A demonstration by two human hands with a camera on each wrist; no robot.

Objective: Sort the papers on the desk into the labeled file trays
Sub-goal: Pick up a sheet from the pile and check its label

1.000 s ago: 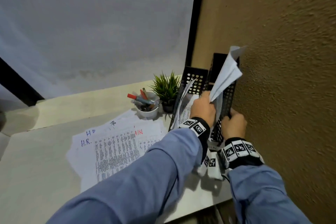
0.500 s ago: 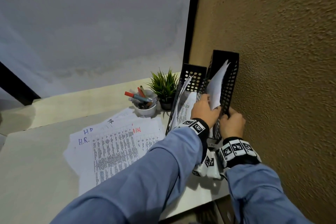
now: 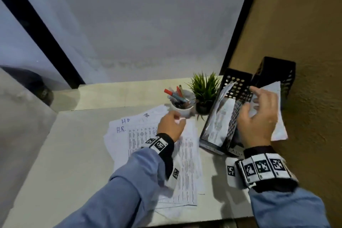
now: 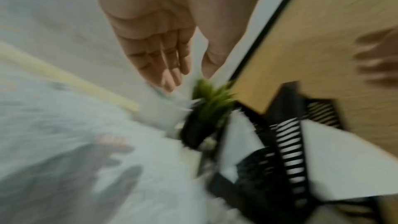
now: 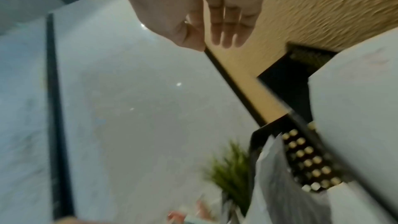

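Loose printed papers point(image 3: 187, 163), some hand-marked "H.R.", lie fanned on the pale desk point(image 3: 74, 153). My left hand point(image 3: 175, 119) hovers over the pile's far end near the pen cup, fingers relaxed and empty, as the left wrist view confirms point(image 4: 189, 79). Two black perforated file trays point(image 3: 238, 87) stand against the brown wall. The left tray holds printed sheets point(image 3: 220, 116); a white sheet point(image 3: 277, 116) sits in the right tray. My right hand point(image 3: 259, 105) is spread open in front of that sheet, holding nothing point(image 5: 211, 45).
A white cup of pens point(image 3: 182, 106) and a small potted plant point(image 3: 204, 89) stand between the pile and the trays. The brown textured wall point(image 3: 305, 42) borders the desk on the right. A white panel point(image 3: 138, 24) closes the back.
The white sheet went down into the right tray and both hands let go. My left hand moved left over the paper pile; my right hand opened and drew back.
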